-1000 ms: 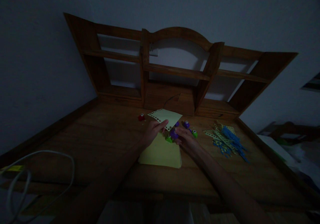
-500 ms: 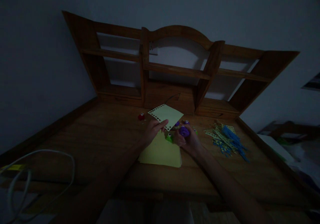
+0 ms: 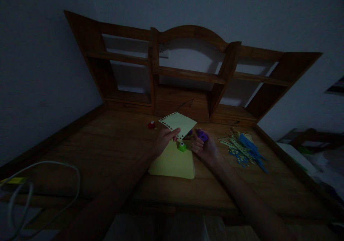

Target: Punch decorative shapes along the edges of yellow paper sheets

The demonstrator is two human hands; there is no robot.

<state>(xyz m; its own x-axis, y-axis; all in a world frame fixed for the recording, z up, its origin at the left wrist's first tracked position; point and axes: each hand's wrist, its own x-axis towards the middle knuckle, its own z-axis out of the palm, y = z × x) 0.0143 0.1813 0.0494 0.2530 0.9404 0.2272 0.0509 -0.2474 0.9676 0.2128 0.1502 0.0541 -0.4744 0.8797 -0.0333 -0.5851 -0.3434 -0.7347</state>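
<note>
My left hand (image 3: 166, 139) pinches a pale yellow sheet of paper (image 3: 180, 122) by its near edge. Punched holes run along the sheet's left edge, with a few more at its near corner. In my right hand (image 3: 205, 149) is a purple craft punch (image 3: 202, 136), turned with its underside up and apart from the sheet. A green craft punch (image 3: 182, 147) sits between the hands on a stack of yellow paper (image 3: 173, 164). Another purple punch (image 3: 190, 132) shows partly behind the held sheet. A red craft punch (image 3: 151, 125) stands farther left.
Punched yellow strips (image 3: 240, 146) and shredded blue paper (image 3: 251, 147) lie heaped at the right of the wooden desk (image 3: 115, 144). A wooden shelf unit (image 3: 188, 74) rises along the back. A white cable (image 3: 61, 163) loops over the front left edge.
My right hand has drawn the purple punch away from the sheet's near corner, to the right, and turned it over. My left hand still holds the sheet, now tilted slightly differently.
</note>
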